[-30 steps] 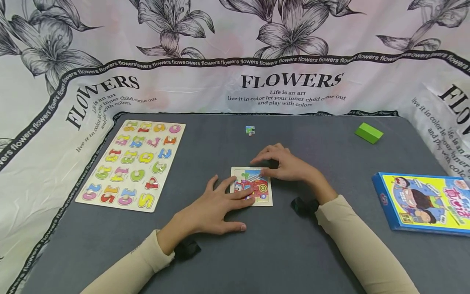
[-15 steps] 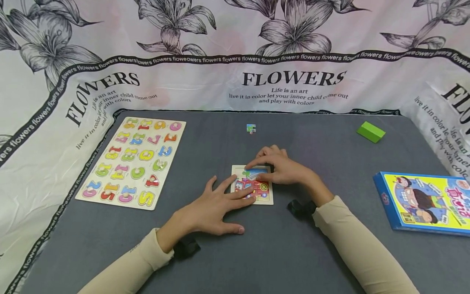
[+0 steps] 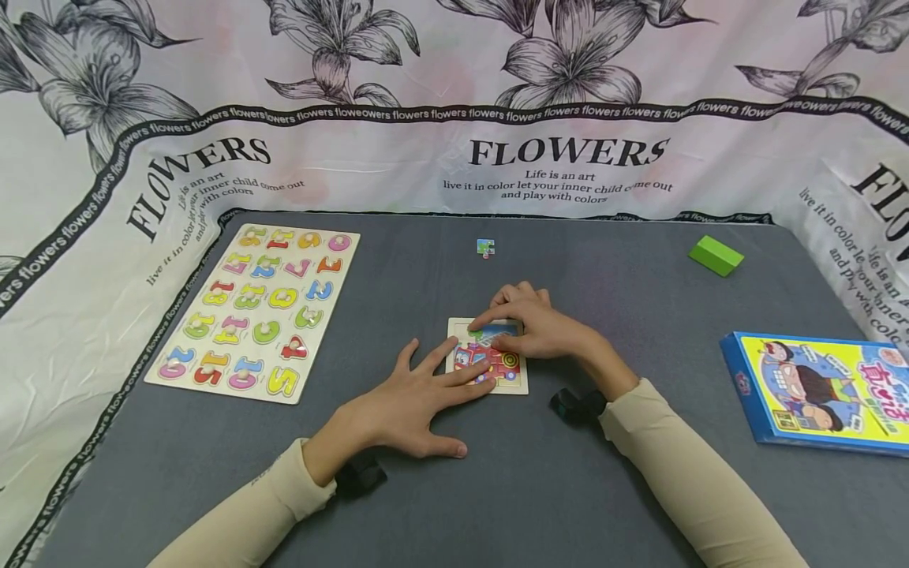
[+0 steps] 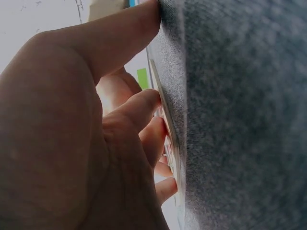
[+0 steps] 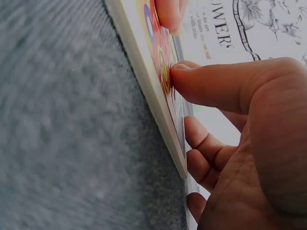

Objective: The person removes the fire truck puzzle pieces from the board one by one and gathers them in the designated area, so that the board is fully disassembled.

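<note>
A small jigsaw puzzle board [image 3: 506, 364] with a red fire engine picture lies on the grey table between both hands. My left hand [image 3: 408, 410] is spread flat, its fingertips resting on the board's left and lower part, thumb on the tabletop. From the upper right, my right hand [image 3: 543, 325] touches the picture with thumb and extended index finger; its other fingers bend near the far edge. In the right wrist view the thumb [image 5: 211, 88] presses on the board's face. Any piece beneath these fingers is hidden. Beyond the board lies a loose puzzle piece [image 3: 486, 248].
To the left lies a number board [image 3: 282, 338] with colourful numerals. A green block [image 3: 716, 255] sits at the back right. Near the right edge is a blue and yellow box [image 3: 817, 390]. Flower-printed cloth [image 3: 383, 166] surrounds the grey tabletop.
My right hand has shifted slightly left over the board, its index finger reaching further along the top of the picture. The left hand stays nearly in place.
</note>
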The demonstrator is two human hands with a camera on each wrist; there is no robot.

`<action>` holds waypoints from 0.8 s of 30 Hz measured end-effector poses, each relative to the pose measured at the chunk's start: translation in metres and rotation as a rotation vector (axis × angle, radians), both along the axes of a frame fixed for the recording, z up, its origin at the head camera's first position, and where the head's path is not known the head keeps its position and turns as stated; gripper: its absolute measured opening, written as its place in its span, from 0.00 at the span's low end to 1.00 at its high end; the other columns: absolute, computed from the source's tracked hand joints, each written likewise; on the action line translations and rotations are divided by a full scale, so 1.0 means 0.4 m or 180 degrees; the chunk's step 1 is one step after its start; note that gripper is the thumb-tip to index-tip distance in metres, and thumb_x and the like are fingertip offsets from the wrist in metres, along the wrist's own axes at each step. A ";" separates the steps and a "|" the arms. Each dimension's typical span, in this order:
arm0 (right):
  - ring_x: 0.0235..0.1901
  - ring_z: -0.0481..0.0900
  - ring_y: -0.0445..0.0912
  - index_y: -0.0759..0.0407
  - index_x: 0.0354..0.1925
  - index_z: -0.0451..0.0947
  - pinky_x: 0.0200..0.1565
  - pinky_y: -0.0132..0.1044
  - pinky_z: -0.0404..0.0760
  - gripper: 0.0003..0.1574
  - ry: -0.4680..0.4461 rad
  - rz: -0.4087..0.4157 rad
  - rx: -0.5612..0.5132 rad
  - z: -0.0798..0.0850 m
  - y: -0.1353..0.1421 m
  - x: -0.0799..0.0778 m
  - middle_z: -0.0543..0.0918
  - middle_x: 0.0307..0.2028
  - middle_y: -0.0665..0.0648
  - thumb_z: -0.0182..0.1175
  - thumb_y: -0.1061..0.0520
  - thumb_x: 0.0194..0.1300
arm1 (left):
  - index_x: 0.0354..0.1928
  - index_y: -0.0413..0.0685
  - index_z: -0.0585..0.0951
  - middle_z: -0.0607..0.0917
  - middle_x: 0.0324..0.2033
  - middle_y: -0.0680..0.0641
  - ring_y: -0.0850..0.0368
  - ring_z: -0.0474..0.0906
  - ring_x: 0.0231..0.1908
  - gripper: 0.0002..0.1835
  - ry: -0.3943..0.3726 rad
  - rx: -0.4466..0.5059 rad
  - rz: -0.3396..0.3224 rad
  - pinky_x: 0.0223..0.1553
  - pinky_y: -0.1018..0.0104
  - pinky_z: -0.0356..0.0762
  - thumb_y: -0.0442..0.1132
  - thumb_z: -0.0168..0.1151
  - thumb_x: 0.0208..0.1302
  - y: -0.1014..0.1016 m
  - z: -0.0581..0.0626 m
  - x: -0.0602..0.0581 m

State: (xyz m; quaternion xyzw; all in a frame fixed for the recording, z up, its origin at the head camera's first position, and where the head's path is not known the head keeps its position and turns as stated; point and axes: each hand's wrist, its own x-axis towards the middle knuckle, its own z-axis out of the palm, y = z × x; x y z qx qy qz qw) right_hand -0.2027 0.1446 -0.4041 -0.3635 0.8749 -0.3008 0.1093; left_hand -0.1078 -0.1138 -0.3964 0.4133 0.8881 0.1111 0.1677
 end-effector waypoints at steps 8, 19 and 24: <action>0.43 0.60 0.47 0.41 0.57 0.86 0.45 0.48 0.49 0.23 -0.0051 0.0059 0.0008 -0.002 0.002 -0.002 0.75 0.44 0.52 0.65 0.60 0.66 | 0.80 0.73 0.54 0.53 0.81 0.60 0.45 0.32 0.82 0.47 -0.0130 -0.0006 0.0031 0.72 0.25 0.30 0.70 0.61 0.63 0.001 0.004 -0.001; 0.43 0.59 0.48 0.42 0.59 0.85 0.46 0.48 0.48 0.28 -0.0132 0.0149 -0.0005 -0.002 0.007 -0.013 0.75 0.45 0.53 0.61 0.64 0.64 | 0.79 0.74 0.56 0.55 0.80 0.60 0.45 0.34 0.82 0.45 -0.0102 0.0037 0.0052 0.72 0.25 0.32 0.71 0.60 0.63 0.001 0.003 -0.002; 0.42 0.58 0.48 0.41 0.60 0.84 0.45 0.48 0.48 0.30 -0.0094 0.0170 -0.0001 -0.003 0.006 -0.012 0.74 0.45 0.53 0.61 0.65 0.62 | 0.79 0.74 0.56 0.50 0.81 0.60 0.44 0.35 0.82 0.44 -0.0052 0.0083 0.0033 0.71 0.24 0.33 0.70 0.59 0.64 -0.001 0.001 -0.003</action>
